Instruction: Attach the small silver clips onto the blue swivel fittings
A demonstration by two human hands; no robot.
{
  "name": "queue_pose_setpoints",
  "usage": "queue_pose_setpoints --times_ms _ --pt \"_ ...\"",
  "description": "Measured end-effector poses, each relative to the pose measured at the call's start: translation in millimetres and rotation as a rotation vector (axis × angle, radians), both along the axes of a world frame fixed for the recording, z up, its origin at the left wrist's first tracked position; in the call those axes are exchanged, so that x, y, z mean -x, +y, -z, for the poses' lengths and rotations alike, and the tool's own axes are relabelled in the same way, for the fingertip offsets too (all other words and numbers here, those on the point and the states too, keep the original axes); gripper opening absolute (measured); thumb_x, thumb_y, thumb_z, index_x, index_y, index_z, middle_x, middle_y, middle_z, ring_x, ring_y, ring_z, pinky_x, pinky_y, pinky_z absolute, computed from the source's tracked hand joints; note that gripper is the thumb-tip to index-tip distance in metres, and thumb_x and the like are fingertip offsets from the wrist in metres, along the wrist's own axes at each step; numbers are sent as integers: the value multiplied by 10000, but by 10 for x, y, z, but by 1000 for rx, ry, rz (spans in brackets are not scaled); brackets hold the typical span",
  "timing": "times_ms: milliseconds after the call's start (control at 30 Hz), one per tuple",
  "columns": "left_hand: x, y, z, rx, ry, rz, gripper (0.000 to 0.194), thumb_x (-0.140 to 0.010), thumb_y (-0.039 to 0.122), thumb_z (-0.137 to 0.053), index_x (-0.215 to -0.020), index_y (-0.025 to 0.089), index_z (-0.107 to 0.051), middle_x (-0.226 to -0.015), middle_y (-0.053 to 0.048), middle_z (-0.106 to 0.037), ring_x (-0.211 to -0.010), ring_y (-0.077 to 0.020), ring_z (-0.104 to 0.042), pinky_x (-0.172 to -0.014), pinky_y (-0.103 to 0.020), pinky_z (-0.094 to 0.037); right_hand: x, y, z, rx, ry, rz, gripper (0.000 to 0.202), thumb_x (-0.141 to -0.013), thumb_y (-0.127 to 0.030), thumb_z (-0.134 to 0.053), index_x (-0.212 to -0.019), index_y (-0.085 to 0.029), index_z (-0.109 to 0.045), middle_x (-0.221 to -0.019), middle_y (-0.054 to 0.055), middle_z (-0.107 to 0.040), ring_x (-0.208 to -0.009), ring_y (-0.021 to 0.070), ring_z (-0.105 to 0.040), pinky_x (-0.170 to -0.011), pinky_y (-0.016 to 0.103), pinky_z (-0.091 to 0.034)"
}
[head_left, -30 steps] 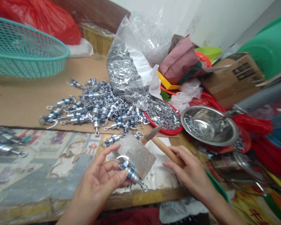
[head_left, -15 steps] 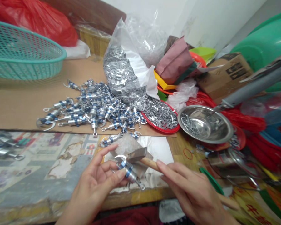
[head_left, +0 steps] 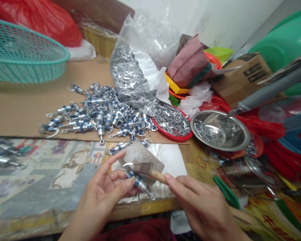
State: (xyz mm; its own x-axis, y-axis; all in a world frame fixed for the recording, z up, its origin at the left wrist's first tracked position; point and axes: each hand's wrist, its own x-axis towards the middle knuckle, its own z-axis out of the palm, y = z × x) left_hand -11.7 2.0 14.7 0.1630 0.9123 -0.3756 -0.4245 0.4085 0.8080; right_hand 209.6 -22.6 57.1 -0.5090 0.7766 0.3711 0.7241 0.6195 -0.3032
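Observation:
My left hand [head_left: 107, 189] is closed on a silver and blue metal fitting [head_left: 141, 184] with a ring at one end and a curved hook at the other. Thumb and fingers pinch its body over a flat grey metal block [head_left: 142, 152]. A wooden-handled hammer [head_left: 159, 176] is gripped in my right hand [head_left: 203, 204]. Its head lies at the hook end of the fitting and covers part of it; I cannot tell whether they touch. Behind, a heap of similar fittings [head_left: 100, 113] lies on a cardboard sheet [head_left: 22, 107].
Right of the heap stand a clear bag of small metal parts [head_left: 130, 73], a red tray [head_left: 163, 133] of such parts and a steel bowl [head_left: 219, 147]. A turquoise basket [head_left: 40, 70] is at the left. A grey tool shaft [head_left: 271, 87] slants in from the right.
The hammer head has come down and slightly left onto the hook end of the fitting, my right hand moving with it. My left hand keeps its hold.

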Motion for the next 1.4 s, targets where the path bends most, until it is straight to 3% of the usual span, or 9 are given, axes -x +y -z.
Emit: queue_pose_setpoints --times_ms 200,300,467,567,667,733,833,1133,1400 --pt "82 57 15 -101 376 61 203 -604 285 -758 -795 224 -731 -717 -12 -761 -680 -182 -706 -656 -241 -560 -86 464 265 197 244 306 339 -835 -237 -576 -1168 -191 -618 -1006 74 -705 -825 196 -675 -649 278 -551" --pt "163 84 28 -319 607 48 104 -606 276 -751 -709 282 -763 -746 1 -745 -715 -179 -689 -678 -245 -545 -146 721 371 287 158 277 269 -835 -274 -576 -1076 -206 -674 -922 39 -728 -744 186 -679 -610 275 -544" --pt "240 112 0 -831 815 -41 85 -675 198 -705 -696 274 -736 -810 3 -643 -792 -148 -642 -703 -198 -497 -275 1253 330 124 80 399 237 -872 -237 -502 -997 -194 -699 -975 88 -678 -898 216 -629 -816 355 -479" --pt "246 145 -3 -938 869 42 91 -722 163 -663 -729 250 -688 -897 -7 -643 -876 -148 -644 -755 -185 -486 -409 1624 337 85 2 482 169 -794 -190 -611 -935 -179 -704 -933 96 -664 -913 237 -615 -847 371 -455" --pt "238 166 6 -933 886 111 104 -755 157 -630 -757 254 -666 -919 -2 -640 -897 -138 -645 -792 -178 -474 -512 1847 419 88 -53 492 115 -820 -267 -625 -838 -161 -667 -835 38 -660 -802 172 -625 -786 348 -487" --pt "229 165 -5 -907 884 122 118 -759 155 -620 -757 260 -674 -888 2 -634 -868 -131 -647 -774 -174 -476 -554 1888 472 53 -53 496 165 -865 -301 -573 -839 -153 -639 -847 24 -658 -782 145 -618 -773 348 -495" --pt "206 159 -57 -857 841 91 137 -740 154 -632 -739 271 -705 -807 14 -641 -790 -121 -652 -716 -162 -486 -586 1839 484 -37 -2 499 106 -826 -221 -596 -768 -170 -667 -800 44 -673 -764 171 -622 -768 346 -491" --pt "113 225 -161 -771 752 51 191 -676 170 -697 -742 333 -772 -674 36 -716 -613 -115 -669 -559 -138 -497 -216 1362 225 -232 206 375 213 -836 -158 -507 -917 -217 -695 -880 41 -685 -809 170 -635 -751 296 -509" --pt "104 156 -90 -599 706 -55 248 -616 189 -755 -821 330 -753 -629 61 -700 -606 -120 -643 -630 -172 -499 -245 1461 338 -258 278 442 211 -806 -145 -528 -868 -175 -727 -836 83 -696 -764 211 -644 -718 344 -506"
